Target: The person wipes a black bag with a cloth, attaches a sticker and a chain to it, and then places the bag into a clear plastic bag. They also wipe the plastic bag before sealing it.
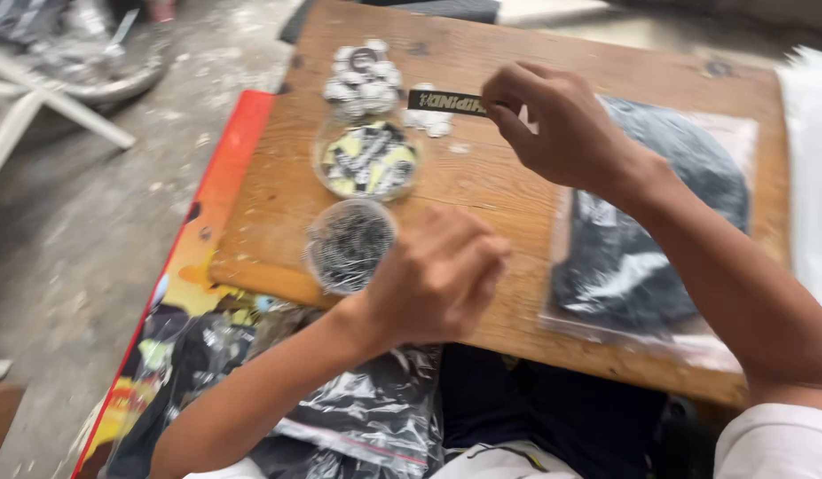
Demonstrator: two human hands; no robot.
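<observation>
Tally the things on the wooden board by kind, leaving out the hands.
Round clear containers: 2
Heaps of small white pieces: 1
Clear bags of dark cloth: 1
Black label strips, held in the right hand: 1
Total: 5

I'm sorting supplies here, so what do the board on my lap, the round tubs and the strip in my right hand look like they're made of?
The board looks like bare wood: tan, matte, with grain and dark knots. The two round tubs seem clear plastic, since their contents show through glossy walls. The black strip pinched in the right hand may be woven fabric or card; blur leaves that open.
</observation>
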